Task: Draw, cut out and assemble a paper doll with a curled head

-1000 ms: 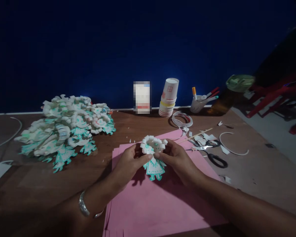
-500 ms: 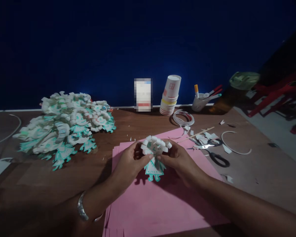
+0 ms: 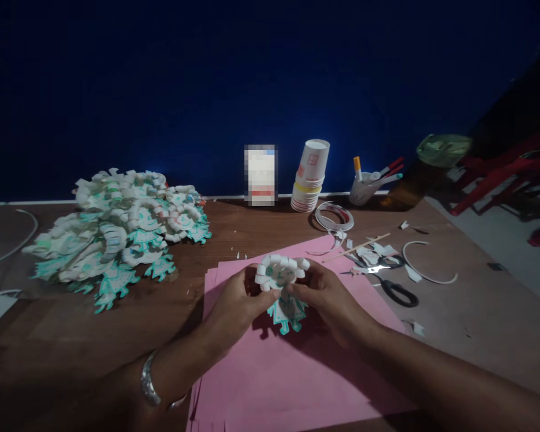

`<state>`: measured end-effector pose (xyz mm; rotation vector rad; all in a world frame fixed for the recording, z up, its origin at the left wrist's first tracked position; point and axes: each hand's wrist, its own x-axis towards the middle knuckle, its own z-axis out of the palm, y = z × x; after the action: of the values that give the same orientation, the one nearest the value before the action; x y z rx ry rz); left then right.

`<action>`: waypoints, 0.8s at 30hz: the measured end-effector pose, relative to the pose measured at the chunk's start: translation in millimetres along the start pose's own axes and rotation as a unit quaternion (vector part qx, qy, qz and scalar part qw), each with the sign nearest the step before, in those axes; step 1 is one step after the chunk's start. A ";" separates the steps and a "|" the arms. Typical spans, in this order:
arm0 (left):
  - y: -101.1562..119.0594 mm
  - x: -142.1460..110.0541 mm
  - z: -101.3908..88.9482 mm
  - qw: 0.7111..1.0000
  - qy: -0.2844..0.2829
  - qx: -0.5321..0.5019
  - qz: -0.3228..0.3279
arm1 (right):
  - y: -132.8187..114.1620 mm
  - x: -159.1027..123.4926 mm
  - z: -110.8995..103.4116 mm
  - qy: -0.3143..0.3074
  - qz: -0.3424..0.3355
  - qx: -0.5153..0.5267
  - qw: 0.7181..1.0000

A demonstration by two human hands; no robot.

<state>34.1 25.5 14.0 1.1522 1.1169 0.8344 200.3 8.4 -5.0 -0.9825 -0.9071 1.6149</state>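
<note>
Between my two hands is a paper doll [image 3: 287, 306], white with green outlines, a drawn face and curled paper strips around its head. My left hand [image 3: 247, 294] pinches its left side, thumb on the front near the neck. From the other side my right hand [image 3: 321, 294] grips it the same way, the two thumbs almost meeting. The fingers behind the curls are partly hidden. Below the doll lies a stack of pink paper sheets [image 3: 270, 384], on which the hands cast shadows.
A heap of similar paper dolls [image 3: 135, 228] covers the left. Scissors [image 3: 393, 282], paper scraps [image 3: 373, 252], a thin stick [image 3: 357, 247] and a tape roll [image 3: 334, 217] lie to the right. Stacked paper cups [image 3: 309, 177] and a cup of markers [image 3: 362, 189] stand behind.
The paper doll has tilted slightly, its feet shifting a little to the right and its curled head lower. Both hands keep their hold in nearly the same place.
</note>
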 end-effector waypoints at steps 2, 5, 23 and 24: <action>-2.8 0.8 -1.0 1.000 0.007 -0.009 -0.004 | 1.2 0.6 0.9 -0.003 -0.011 0.002 1.000; -6.2 1.9 -2.3 0.999 -0.014 -0.038 -0.006 | 1.9 0.6 3.3 -0.001 -0.017 0.005 1.000; -5.2 -2.1 -0.5 0.999 -0.025 -0.036 -0.003 | -1.9 -5.6 7.2 0.000 -0.007 0.002 1.000; -5.6 -2.0 -0.4 0.999 -0.025 -0.043 -0.006 | -2.2 -5.7 7.1 -0.001 -0.006 0.000 1.000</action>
<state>32.9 22.4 9.1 1.0879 1.0372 0.8325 195.6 2.7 0.7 -0.9728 -0.9122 1.6059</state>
